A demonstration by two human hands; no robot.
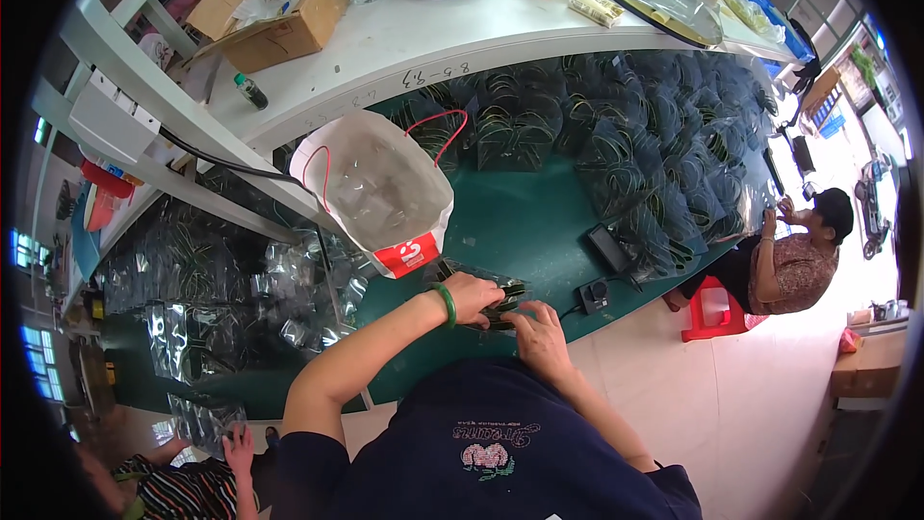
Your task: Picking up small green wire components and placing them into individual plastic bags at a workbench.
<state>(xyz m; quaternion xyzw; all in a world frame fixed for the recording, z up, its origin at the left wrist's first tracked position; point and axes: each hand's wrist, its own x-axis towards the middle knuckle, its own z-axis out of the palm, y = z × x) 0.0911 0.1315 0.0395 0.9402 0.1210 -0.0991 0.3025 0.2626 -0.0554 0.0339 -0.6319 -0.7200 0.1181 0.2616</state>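
Note:
At the front edge of a green table point(500, 202), my left hand point(469, 299), with a green bangle at its wrist, closes on a small clear plastic bag point(515, 291) with dark strips in it. My right hand point(542, 339) pinches the same bag's near right side. What exactly the strips are is too small to tell. Just beyond my left hand stands an open paper carrier bag point(380, 188), white with a red patch and red cord handles. Some clear, crumpled bits lie inside it.
Clear bags of dark curved strips point(654, 154) cover the table's back and right. A black box point(608, 250) and a small camera point(593, 295) lie near the right edge. A white shelf point(385, 48) overhangs the back. Other people sit at right point(799, 265) and lower left point(183, 491).

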